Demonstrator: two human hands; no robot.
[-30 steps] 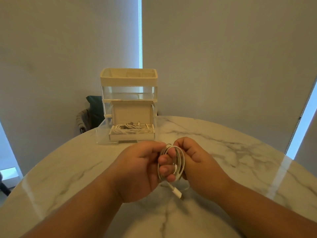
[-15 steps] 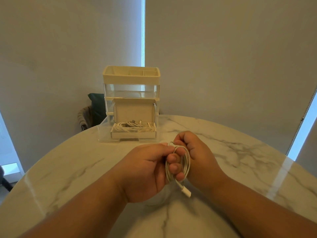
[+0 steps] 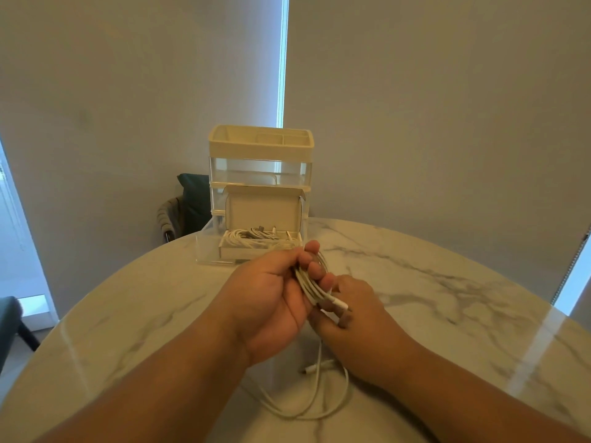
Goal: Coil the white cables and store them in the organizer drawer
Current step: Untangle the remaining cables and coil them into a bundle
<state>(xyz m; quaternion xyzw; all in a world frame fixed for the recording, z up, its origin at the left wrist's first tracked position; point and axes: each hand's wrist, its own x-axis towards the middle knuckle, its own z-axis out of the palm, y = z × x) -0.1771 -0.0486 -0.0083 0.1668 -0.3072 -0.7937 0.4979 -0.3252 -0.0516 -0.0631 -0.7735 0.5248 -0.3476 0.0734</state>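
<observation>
My left hand (image 3: 271, 292) grips a coiled white cable (image 3: 311, 282), its fingers curled round the loops. Just to its right, my right hand (image 3: 355, 311) pinches the cable's white plug end (image 3: 339, 303). Another loose white cable (image 3: 316, 394) lies on the marble table (image 3: 447, 298) under my wrists, partly hidden by them. Beyond my hands stands the cream and clear organizer (image 3: 260, 161). Its bottom clear drawer (image 3: 208, 247) is pulled out and holds an open white box (image 3: 260, 247) with several coiled cables in it.
A dark chair (image 3: 188, 203) with cloth over it stands behind the table at the left. A second dark seat (image 3: 9, 318) shows at the far left edge. Grey window blinds fill the background.
The coil has tilted flatter in my left hand and moved toward the organizer. My right hand slid off the loops down to the plug end. The loose cable on the table has come into view.
</observation>
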